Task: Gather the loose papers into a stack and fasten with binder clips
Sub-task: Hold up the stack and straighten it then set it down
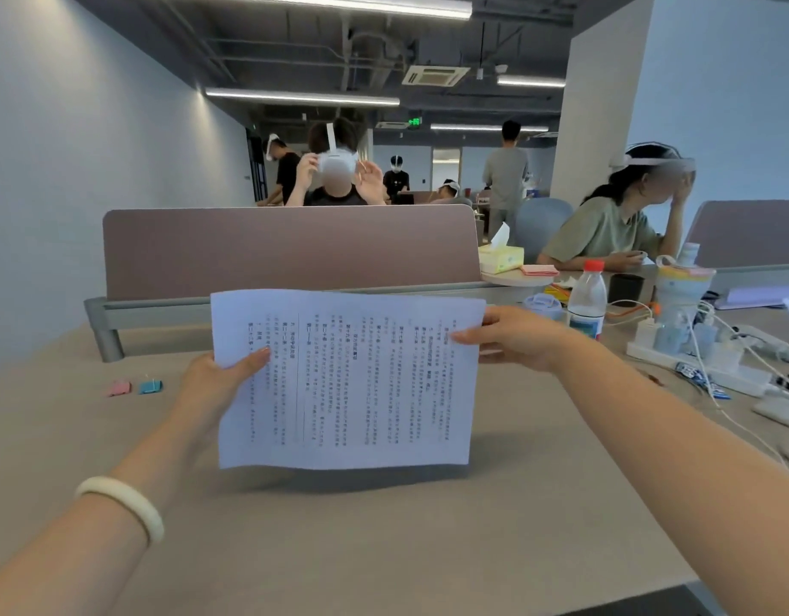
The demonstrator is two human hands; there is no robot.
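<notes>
A stack of white printed papers [352, 384] stands upright on its long edge on the beige desk [384, 540], text turned sideways. My left hand [215, 380] grips the left side, thumb across the front. My right hand [517, 337] grips the upper right side, thumb on the front sheet. How many sheets are in the stack is unclear. Two binder clips lie on the desk to the far left, apart from the papers: a pink clip [119, 388] and a blue clip [150, 386].
A mauve divider panel [290, 251] runs behind the papers. To the right are a water bottle [587, 300], a power strip with white cables [695, 362], a tissue box [501, 257] and a cup. People sit and stand beyond the divider.
</notes>
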